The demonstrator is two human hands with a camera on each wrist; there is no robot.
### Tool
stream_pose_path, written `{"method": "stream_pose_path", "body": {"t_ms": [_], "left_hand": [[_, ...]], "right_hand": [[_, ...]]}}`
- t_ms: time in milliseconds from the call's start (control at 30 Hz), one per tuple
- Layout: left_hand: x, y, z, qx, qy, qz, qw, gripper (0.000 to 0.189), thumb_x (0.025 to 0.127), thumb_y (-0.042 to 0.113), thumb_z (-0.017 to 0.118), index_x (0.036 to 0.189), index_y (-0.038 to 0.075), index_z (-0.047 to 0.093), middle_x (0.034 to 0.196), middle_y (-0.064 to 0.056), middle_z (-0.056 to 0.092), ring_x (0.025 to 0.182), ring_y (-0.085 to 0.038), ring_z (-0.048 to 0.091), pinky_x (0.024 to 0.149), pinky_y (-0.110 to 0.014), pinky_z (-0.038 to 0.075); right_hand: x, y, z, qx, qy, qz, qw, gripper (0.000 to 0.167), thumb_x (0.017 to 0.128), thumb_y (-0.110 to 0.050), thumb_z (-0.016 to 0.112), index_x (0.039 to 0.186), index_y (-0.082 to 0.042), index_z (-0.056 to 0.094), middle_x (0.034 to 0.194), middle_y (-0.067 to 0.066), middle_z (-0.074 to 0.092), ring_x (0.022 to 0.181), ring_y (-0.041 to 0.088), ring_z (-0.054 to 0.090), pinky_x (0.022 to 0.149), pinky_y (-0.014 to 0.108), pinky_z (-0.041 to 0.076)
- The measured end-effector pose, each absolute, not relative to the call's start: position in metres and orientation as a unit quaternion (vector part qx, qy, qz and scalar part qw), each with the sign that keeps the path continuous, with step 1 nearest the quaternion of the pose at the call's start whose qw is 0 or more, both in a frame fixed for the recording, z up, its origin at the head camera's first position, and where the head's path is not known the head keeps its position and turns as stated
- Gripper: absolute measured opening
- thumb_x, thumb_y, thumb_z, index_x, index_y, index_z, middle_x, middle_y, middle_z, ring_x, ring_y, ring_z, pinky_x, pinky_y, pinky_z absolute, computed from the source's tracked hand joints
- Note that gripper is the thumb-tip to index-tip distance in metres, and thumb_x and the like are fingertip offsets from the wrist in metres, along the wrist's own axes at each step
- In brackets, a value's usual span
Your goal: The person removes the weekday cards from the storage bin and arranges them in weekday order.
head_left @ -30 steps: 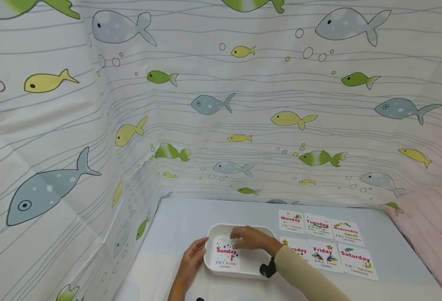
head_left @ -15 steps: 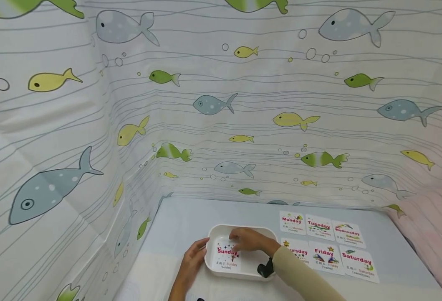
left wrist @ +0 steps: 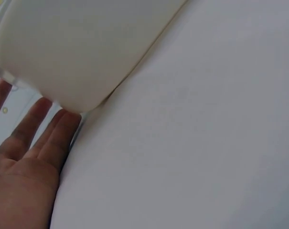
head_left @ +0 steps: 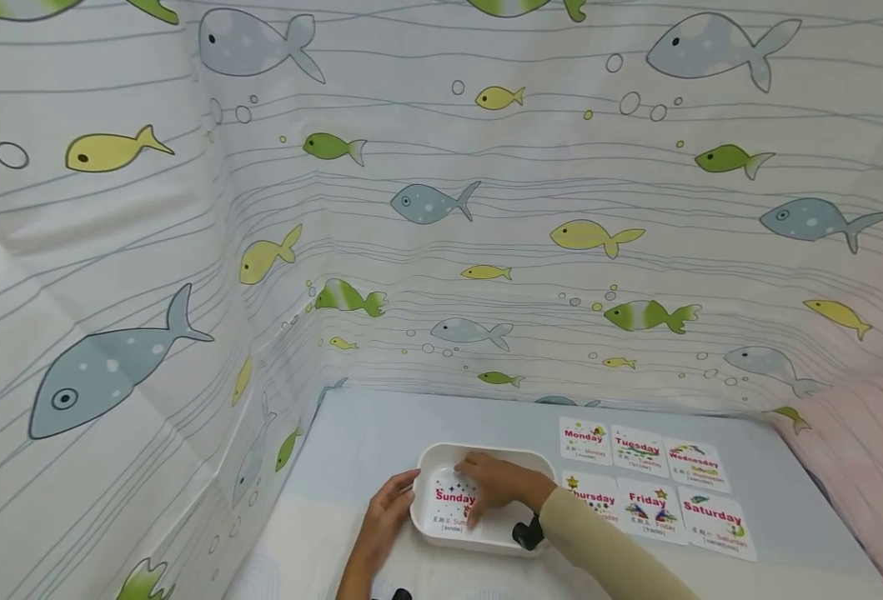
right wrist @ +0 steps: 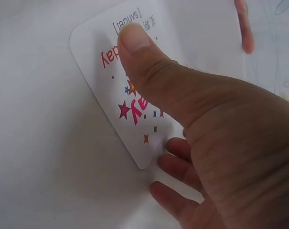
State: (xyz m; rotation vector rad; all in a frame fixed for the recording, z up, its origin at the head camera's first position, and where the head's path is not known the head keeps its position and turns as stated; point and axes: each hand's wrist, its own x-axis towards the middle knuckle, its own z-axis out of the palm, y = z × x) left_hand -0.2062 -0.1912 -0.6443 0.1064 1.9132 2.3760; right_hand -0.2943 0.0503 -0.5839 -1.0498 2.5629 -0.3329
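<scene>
In the head view, a white plastic tray [head_left: 516, 544] stands on the table with a "Sunday" flashcard [head_left: 450, 504] lying at its left end. My left hand [head_left: 384, 517] rests against the tray's left end; the left wrist view shows its fingers [left wrist: 63, 138] fairly straight, with fingertips at the wall. Inside the tray, my right hand [head_left: 504, 483] spans the card's right side. From the right wrist, the thumb lies over the card's [right wrist: 123, 109] printed face and the other fingers [right wrist: 175, 202] are near its opposite edge. Whether they press on it is unclear.
Right of the tray lie two rows of flashcards: Monday [head_left: 585, 440], Tuesday [head_left: 639, 450] and Wednesday [head_left: 694, 465] behind, Thursday [head_left: 599, 493], Friday [head_left: 651, 510] and Saturday [head_left: 714, 523] in front. My right forearm passes beside the front row. A fish-patterned curtain [head_left: 381, 242] surrounds the table.
My right thumb has moved down over the Sunday card's lower right part, and the hand has spread wider. The left hand and tray keep their places.
</scene>
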Motion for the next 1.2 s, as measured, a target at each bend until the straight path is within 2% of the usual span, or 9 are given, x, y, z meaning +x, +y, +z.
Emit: {"method": "stream_pose_path", "body": {"t_ms": [300,600,867,1200], "left_hand": [[-0.2062,-0.1937,-0.6446,0.043,0.627,0.776,0.046,0.047,0.102,0.013,0.052,0.145,-0.004,0.043,0.15,-0.031,0.041,0.135,-0.029,0.052,0.102,-0.024,0.05],[-0.2069,-0.1934,-0.6459,0.031,0.618,0.784,0.053,0.046,0.101,0.013,0.053,0.145,-0.001,0.045,0.152,-0.028,0.041,0.137,-0.032,0.049,0.104,-0.026,0.049],[-0.2064,-0.1927,-0.6507,0.04,0.619,0.782,0.052,0.047,0.102,0.014,0.053,0.146,-0.001,0.044,0.152,-0.027,0.042,0.138,-0.03,0.049,0.104,-0.026,0.049],[-0.2056,-0.1919,-0.6459,0.035,0.62,0.782,0.048,0.047,0.102,0.014,0.053,0.145,-0.002,0.044,0.152,-0.028,0.042,0.137,-0.031,0.05,0.104,-0.026,0.05]], "right_hand": [[-0.2911,0.0495,-0.5843,-0.373,0.905,-0.104,0.175,0.103,0.066,-0.062,0.083,0.15,-0.015,0.045,0.141,0.004,0.047,0.12,0.015,0.049,0.111,0.036,0.045],[-0.2864,0.0475,-0.5851,-0.379,0.911,-0.066,0.152,0.109,0.061,-0.067,0.083,0.149,-0.015,0.045,0.135,0.002,0.048,0.113,0.012,0.048,0.109,0.033,0.046],[-0.2855,0.0451,-0.5888,-0.383,0.914,-0.024,0.129,0.107,0.057,-0.072,0.082,0.142,-0.015,0.052,0.124,-0.002,0.048,0.1,0.009,0.045,0.1,0.028,0.049],[-0.2876,0.0417,-0.5895,-0.393,0.913,0.023,0.105,0.099,0.057,-0.071,0.083,0.131,-0.013,0.053,0.112,-0.004,0.047,0.095,0.008,0.043,0.098,0.026,0.049]]}}
